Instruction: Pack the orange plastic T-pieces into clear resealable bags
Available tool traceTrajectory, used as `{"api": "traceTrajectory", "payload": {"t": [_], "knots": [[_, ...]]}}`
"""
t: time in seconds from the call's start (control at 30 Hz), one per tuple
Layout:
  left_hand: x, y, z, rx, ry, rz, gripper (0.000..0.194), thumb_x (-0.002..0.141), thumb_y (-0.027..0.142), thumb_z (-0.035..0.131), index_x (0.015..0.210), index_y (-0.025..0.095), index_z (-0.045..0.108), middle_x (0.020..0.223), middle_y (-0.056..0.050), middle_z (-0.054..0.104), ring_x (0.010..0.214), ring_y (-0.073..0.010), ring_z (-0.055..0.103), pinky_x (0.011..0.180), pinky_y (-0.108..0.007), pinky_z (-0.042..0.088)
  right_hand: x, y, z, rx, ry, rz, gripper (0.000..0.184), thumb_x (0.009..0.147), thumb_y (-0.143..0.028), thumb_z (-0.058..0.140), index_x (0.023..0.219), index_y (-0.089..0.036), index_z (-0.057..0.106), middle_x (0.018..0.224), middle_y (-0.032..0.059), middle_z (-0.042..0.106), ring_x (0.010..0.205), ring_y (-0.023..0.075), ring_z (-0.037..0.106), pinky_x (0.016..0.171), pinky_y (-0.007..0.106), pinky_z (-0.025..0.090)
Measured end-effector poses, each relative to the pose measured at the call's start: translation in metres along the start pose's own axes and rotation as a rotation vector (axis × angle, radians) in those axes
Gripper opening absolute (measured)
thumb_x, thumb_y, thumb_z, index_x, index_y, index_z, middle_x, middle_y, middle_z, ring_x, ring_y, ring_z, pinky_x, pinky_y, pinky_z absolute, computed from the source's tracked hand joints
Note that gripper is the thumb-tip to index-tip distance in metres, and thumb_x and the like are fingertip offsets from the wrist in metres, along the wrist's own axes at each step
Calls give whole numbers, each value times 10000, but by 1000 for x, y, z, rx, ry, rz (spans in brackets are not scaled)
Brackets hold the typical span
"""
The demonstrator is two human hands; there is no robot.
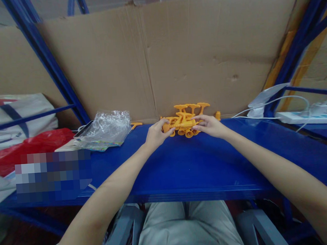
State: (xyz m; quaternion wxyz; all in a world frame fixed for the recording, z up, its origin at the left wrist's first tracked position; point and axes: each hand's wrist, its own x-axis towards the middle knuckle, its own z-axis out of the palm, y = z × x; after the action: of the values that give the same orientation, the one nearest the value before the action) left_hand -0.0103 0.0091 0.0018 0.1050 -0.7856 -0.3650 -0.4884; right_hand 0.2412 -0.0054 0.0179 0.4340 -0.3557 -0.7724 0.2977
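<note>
Left hand [158, 133] is pinching the round left end of a yellow piece [187, 125]; right hand [211, 126] is closing narrowly, thumb and fingers, about the other end. Piece is lying sideways between the hands, near the middle of the counter's [189, 169] back edge. A pile [189, 134] of like parts is crowding it, flat tops standing behind, cups facing the front edge. Cannot tell whether the piece is joining any of these. Judging the hold: left hand should be bearing firmly while right fingertips are guiding lightly, both ends level, no twisting against thin stems. Likely snag: tops catching if the piece is being dragged; lifting straight up seems safer. A loose handle [136, 125] is lying by the back edge, leftward, just beside a clear bag [108, 130]; worth minding the elbow there.
</note>
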Motion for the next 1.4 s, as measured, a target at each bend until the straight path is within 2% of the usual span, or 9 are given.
{"api": "traceTrajectory", "payload": {"t": [0.23,0.4,0.57,0.67,0.77,0.87,1.03,1.2,1.4], "knots": [[-1,4,-2,-6,26,26,222,738,326,703,831,193,552,790,13,673,680,-116,633,636,-207,466,-4,-15,7,122,62,170,395,696,-488,717,885,-155,621,655,27,673,588,139,648,631,277,536],[-3,7,-2,-7,18,15,230,741,358,696,827,201,551,784,15,673,671,-117,631,621,-211,464,-4,-20,11,268,26,312,456,720,-580,661,632,-143,571,572,51,644,461,116,604,478,229,485],[-3,7,-1,-33,29,29,226,739,355,695,815,202,548,779,14,672,666,-119,626,634,-220,465,-3,-20,12,290,-3,433,495,805,-612,547,662,-140,581,508,63,618,397,116,567,386,221,448],[-2,7,0,-38,18,3,227,741,361,690,813,206,540,769,24,665,657,-116,620,623,-214,455,-3,-18,9,247,-16,418,449,827,-568,550,717,-135,599,650,97,681,458,118,602,420,225,477],[-1,7,0,-40,15,-19,231,740,356,693,810,208,530,763,33,661,647,-109,613,605,-203,439,-4,-14,5,219,-31,344,312,763,-382,699,955,-151,615,827,75,705,567,127,650,509,242,524],[-1,7,-1,-34,15,-29,236,739,349,699,811,206,526,752,35,658,634,-107,608,590,-199,430,-4,-11,3,235,-29,255,434,705,-264,747,1089,-190,559,769,4,682,601,130,661,578,266,541],[-2,10,-3,-8,17,-9,236,751,368,694,824,204,541,773,19,667,662,-119,622,622,-214,457,-5,-14,3,201,-56,207,329,711,-425,724,861,-165,590,729,23,692,537,117,633,589,276,521],[-3,12,-4,27,19,39,238,758,388,687,841,198,569,809,-4,680,707,-135,641,665,-233,486,-7,-21,3,193,-107,221,473,708,-615,646,688,-145,589,662,60,693,472,106,595,516,249,473],[-2,11,-5,41,24,15,255,741,395,699,840,201,567,792,1,683,679,-132,639,639,-225,469,-7,-29,8,213,-73,256,532,740,-644,593,587,-134,585,592,83,664,401,98,546,429,243,427]]}}
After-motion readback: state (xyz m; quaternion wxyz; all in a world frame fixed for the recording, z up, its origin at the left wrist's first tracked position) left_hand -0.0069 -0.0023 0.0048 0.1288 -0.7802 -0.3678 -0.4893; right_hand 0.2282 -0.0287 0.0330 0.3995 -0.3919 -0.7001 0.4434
